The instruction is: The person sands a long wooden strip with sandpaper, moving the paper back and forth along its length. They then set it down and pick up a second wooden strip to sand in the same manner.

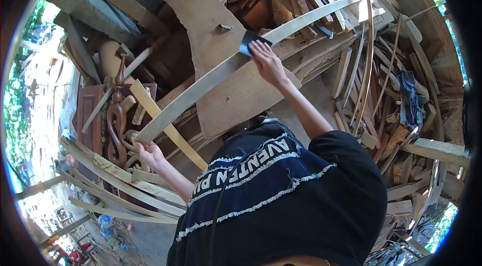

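Left hand [149,155] grips pale, curved wooden strip [197,94]; long axis crosses brown board [241,99] rightward, edge to edge, beneath right hand [269,65] holding black sheet [248,44].

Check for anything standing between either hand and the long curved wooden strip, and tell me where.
Only a dark sheet lies between the right hand and the wooden strip, under the fingertips partway along it. Nothing visible separates the left hand from the strip's lower-left end.
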Available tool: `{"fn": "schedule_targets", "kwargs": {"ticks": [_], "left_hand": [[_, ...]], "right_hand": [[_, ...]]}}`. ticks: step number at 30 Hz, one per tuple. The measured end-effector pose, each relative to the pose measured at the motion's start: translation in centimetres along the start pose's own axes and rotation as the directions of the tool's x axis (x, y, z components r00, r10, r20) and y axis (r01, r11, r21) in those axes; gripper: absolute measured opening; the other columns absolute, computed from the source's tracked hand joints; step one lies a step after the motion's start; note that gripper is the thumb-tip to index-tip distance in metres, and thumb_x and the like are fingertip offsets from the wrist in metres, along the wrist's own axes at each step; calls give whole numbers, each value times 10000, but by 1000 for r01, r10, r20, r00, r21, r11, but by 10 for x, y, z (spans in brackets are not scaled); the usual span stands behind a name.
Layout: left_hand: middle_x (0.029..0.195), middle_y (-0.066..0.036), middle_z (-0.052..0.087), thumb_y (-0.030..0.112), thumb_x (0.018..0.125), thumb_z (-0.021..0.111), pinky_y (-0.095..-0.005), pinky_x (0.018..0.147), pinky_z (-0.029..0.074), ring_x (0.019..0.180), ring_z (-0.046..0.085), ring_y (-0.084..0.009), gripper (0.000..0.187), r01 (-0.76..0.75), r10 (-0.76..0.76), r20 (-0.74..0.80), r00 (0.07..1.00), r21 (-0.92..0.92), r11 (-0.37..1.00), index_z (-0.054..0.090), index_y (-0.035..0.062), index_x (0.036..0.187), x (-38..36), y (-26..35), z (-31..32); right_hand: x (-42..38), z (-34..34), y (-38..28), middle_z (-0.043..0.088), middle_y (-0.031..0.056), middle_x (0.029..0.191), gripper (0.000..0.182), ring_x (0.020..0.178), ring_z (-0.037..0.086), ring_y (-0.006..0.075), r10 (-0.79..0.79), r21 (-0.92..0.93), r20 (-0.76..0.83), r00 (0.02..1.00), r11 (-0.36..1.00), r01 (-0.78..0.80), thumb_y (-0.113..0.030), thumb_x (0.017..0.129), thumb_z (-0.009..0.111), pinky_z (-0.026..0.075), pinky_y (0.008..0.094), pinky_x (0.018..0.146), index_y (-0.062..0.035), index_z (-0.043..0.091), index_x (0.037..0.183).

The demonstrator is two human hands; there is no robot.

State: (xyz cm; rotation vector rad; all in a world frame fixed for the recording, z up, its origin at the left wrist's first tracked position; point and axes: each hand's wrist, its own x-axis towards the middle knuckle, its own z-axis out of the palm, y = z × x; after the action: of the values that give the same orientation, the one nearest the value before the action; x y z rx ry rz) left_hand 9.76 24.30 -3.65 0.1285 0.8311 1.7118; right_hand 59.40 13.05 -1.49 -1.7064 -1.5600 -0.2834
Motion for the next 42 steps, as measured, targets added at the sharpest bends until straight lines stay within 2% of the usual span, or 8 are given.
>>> {"fn": "schedule_targets", "kwargs": {"ticks": [5,8,13,17,21,24,32,42], "left_hand": [[858,-82,625,45,884,583,-311,746,533,737,619,-186,85,53,-71,-36,997,-365,929,563,-18,938,43,-13,-19],[774,-60,543,48,877,561,-243,582,436,574,499,-142,76,250,-74,433,898,-364,897,544,-20,908,28,-18,-3],[789,-81,498,192,852,543,-233,514,306,517,366,-110,288,249,-48,387,921,-488,836,537,-33,1031,5,-19,31],[884,-101,523,301,863,538,-275,558,346,542,387,-115,442,407,-25,603,798,-508,759,513,-55,1123,-11,-24,52],[1100,-174,563,405,892,472,-435,870,424,894,545,-255,549,451,-291,397,870,-408,794,500,-67,1170,-17,-25,48],[1269,-234,525,468,932,331,-512,1063,339,1205,481,-403,640,472,-462,131,877,-406,782,486,-92,1202,-5,-26,9],[1277,-229,539,278,947,543,-460,1087,359,1247,479,-329,430,134,-168,166,972,197,971,541,-72,1196,-28,-40,-15],[1437,-213,377,366,960,457,-466,1137,291,1341,364,-323,623,40,-85,198,977,221,974,341,-85,1374,-49,-31,-8]], "right_hand": [[12,-18,46,625,169,1127,213,1124,570,333,169,16,-294,941,985,-171,-34,879,555,440,408,978,-27,627,1080],[12,-43,79,654,44,1050,297,863,574,114,882,483,-193,431,467,-741,-270,953,550,431,286,831,-42,638,1123],[-8,-55,145,487,98,1269,398,1142,473,348,914,954,300,274,-287,-86,-378,956,528,343,536,1012,-150,474,1278],[6,-55,132,491,108,1273,423,1142,481,359,907,955,289,308,-296,-25,-387,950,539,372,573,984,-128,477,1278],[8,-49,132,642,177,1057,348,972,619,316,929,651,-83,362,325,-686,-356,951,529,459,368,912,-60,710,969],[2,-44,131,579,251,1216,356,1095,586,355,589,75,-355,726,792,-606,-336,941,533,447,383,938,-46,685,1080],[2,-18,139,583,171,1245,318,1211,501,326,352,-437,14,936,844,-312,-234,912,553,348,406,1038,-60,636,1165],[-9,-26,100,626,170,1158,276,1125,574,329,29,110,126,992,993,-43,-93,861,599,475,390,944,-48,631,1132]]}}
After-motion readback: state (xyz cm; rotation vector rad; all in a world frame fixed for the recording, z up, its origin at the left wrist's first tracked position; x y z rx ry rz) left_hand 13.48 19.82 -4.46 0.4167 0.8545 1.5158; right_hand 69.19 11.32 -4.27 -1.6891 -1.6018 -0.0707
